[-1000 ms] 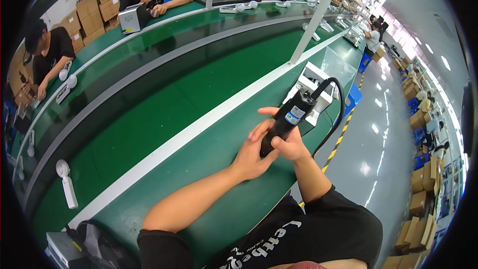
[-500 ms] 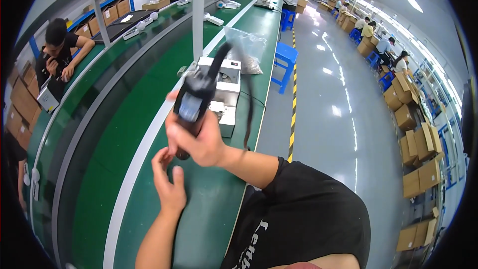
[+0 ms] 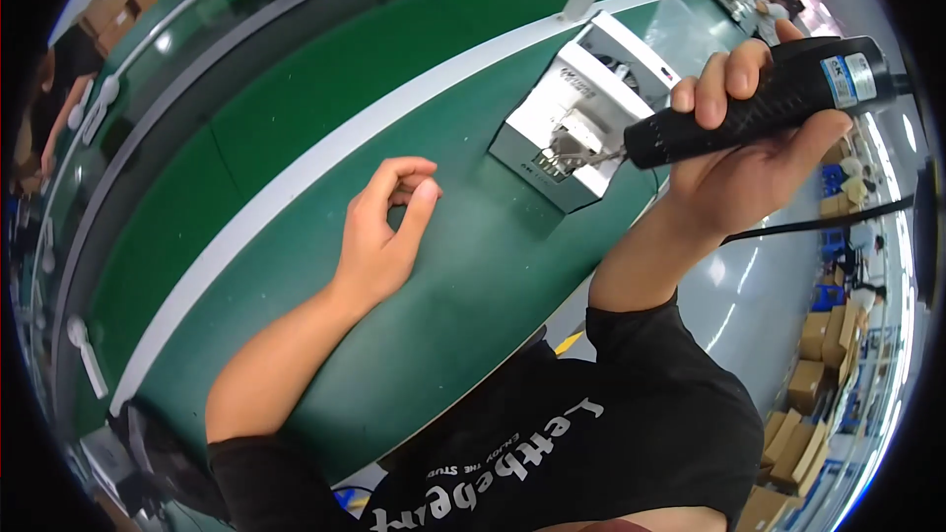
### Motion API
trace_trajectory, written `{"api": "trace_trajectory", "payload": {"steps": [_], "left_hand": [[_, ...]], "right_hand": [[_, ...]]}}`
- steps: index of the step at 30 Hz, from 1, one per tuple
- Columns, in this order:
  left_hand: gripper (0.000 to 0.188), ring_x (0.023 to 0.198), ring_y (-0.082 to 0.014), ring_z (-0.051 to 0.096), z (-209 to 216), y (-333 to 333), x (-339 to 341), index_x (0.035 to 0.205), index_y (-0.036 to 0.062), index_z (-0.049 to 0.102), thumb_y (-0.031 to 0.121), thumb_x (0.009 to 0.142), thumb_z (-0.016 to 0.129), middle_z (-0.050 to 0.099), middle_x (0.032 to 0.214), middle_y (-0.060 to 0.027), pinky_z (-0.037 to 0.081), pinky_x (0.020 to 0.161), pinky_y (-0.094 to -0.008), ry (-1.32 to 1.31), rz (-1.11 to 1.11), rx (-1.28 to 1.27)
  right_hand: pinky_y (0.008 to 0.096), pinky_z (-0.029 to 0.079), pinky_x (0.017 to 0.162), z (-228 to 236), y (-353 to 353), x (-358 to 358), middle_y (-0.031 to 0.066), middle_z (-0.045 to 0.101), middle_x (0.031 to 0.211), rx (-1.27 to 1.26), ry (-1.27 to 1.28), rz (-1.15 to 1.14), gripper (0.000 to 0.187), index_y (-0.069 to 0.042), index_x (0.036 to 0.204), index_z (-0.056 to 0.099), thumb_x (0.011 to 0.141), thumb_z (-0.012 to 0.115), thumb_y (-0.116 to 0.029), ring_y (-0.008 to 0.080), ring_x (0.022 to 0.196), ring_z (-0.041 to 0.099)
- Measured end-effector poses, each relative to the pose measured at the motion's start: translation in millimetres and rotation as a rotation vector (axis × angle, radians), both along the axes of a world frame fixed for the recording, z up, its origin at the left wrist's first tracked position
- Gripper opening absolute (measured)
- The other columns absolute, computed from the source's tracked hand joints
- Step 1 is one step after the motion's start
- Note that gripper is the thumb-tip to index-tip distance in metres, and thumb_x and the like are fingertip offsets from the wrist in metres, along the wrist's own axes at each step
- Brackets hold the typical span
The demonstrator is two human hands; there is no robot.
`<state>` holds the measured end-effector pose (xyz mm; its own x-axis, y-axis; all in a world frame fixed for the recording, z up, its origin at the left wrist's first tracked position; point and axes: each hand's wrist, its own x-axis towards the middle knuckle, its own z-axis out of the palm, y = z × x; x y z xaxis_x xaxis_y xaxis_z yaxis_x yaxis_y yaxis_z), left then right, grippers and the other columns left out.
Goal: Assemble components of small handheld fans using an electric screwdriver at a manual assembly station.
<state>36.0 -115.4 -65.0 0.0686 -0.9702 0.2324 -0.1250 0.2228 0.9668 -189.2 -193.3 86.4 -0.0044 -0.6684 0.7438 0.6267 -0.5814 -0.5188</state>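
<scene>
Gripped a black corded electric screwdriver (image 3: 778,89) in the right hand (image 3: 731,177), fingers wrapped around its body, with the slim bit (image 3: 613,155) pointing left at the metal fittings (image 3: 560,160) on the front of a white screw feeder (image 3: 581,108). Could not tell contact from a narrow gap there. Found the feeder standing on the green bench (image 3: 473,276), toward its right end, between the far and near edges. Held the left hand (image 3: 379,241) over the bench, left of the feeder, fingers curled with the thumb tip close to them; could not tell touching from just apart, and saw nothing held. Seemed best to steady the wrist, line up the bit carefully with the fittings, press lightly, and brace the feeder with the left hand against sliding
</scene>
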Motion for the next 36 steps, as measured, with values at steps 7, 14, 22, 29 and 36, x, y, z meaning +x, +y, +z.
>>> {"api": "trace_trajectory", "payload": {"steps": [7,14,22,29,36], "left_hand": [[0.021,0.086,-0.0120,0.059,5,6,1,0.110,-0.0003,0.057,0.016,0.098,0.054,0.063,0.092,-0.0067,0.046,0.078,-0.0255,-0.058,-0.087,0.088],[0.015,0.078,-0.0110,0.059,4,0,3,0.102,-0.0005,0.060,0.012,0.097,0.053,0.063,0.084,-0.0062,0.046,0.071,-0.0243,-0.023,-0.159,0.149],[0.005,0.069,-0.0132,0.061,-4,-3,4,0.092,-0.0019,0.062,0.002,0.091,0.060,0.063,0.076,-0.0074,0.048,0.063,-0.0261,-0.070,-0.211,0.117],[0.008,0.069,-0.0124,0.059,-11,-1,6,0.096,-0.0009,0.061,0.005,0.093,0.057,0.062,0.076,-0.0065,0.047,0.063,-0.0257,-0.093,-0.181,0.051],[0.011,0.067,-0.0121,0.058,-16,-3,5,0.102,-0.0002,0.059,0.006,0.093,0.056,0.061,0.078,-0.0055,0.046,0.060,-0.0263,0.127,-0.070,0.067]], "right_hand": [[0.0324,0.045,0.046,-24,-3,-1,0.0099,0.050,0.080,0.083,0.092,-0.127,0.043,-0.002,0.126,0.039,0.102,0.039,-0.038,0.0174,0.050,0.047],[0.0295,0.042,0.045,-31,-16,-2,0.0048,0.046,0.076,0.034,0.160,-0.124,0.028,-0.003,0.118,0.046,0.100,0.044,-0.023,0.0125,0.051,0.043],[0.0252,0.038,0.044,-43,-22,14,0.0008,0.042,0.069,0.055,0.415,-0.324,0.016,-0.003,0.106,0.050,0.097,0.048,-0.016,0.0093,0.048,0.038],[0.0239,0.038,0.045,-54,-34,17,0.0019,0.042,0.070,0.182,0.354,-0.076,0.020,0.000,0.106,0.048,0.097,0.046,-0.017,0.0097,0.048,0.039],[0.0245,0.042,0.058,-57,-45,13,0.0055,0.041,0.085,0.225,0.198,0.529,0.035,0.004,0.124,0.041,0.098,0.041,-0.019,0.0124,0.065,0.045]]}}
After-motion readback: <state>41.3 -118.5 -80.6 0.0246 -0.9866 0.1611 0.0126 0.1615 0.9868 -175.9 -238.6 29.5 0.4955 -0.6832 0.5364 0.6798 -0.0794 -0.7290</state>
